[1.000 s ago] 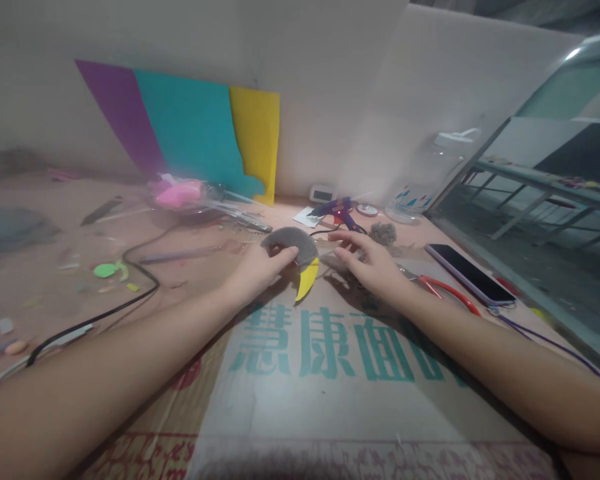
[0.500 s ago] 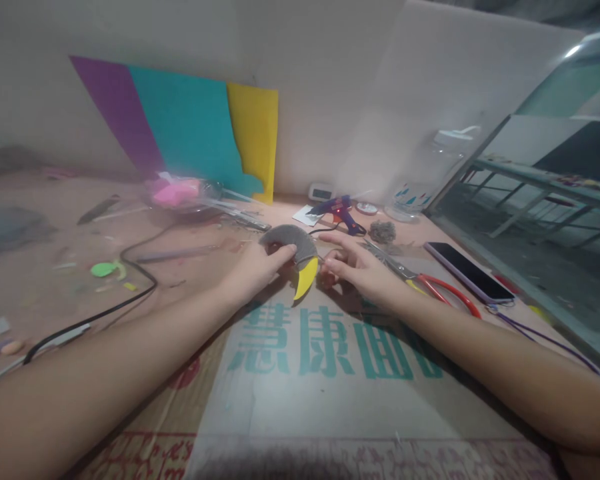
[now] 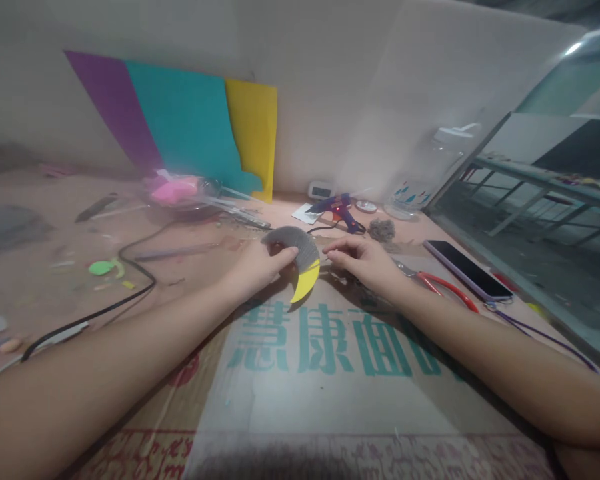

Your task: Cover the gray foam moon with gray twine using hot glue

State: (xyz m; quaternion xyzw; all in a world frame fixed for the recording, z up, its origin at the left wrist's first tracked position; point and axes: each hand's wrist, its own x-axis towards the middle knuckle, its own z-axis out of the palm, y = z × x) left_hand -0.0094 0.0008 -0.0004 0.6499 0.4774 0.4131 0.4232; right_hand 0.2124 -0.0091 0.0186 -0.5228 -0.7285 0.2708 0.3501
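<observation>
My left hand (image 3: 260, 267) is closed on a crescent moon shape (image 3: 307, 280), thumb on top. Grey yarn (image 3: 293, 243) in close turns covers its upper part, and the lower tip is bare yellow. Just right of the crescent, my right hand (image 3: 363, 263) has thumb and forefinger pinched together. A thin strand of the grey yarn runs from the crescent's edge to those fingertips. Beyond the hands lies a loose tangle of grey yarn (image 3: 381, 230). Partly behind my right wrist are red-handled scissors (image 3: 447, 287).
A hot glue gun (image 3: 340, 212) with a lit red light lies near the wall. At right are a phone (image 3: 467, 270) and a clear bottle (image 3: 413, 193). Coloured sheets (image 3: 185, 127) lean on the wall. A black cord (image 3: 105, 310) crosses the left side; printed cardboard (image 3: 325, 407) lies below.
My right hand's fingers have curled in, and its forefinger now meets the thumb. The strand now crosses the crescent's yellow part. My left hand keeps its hold.
</observation>
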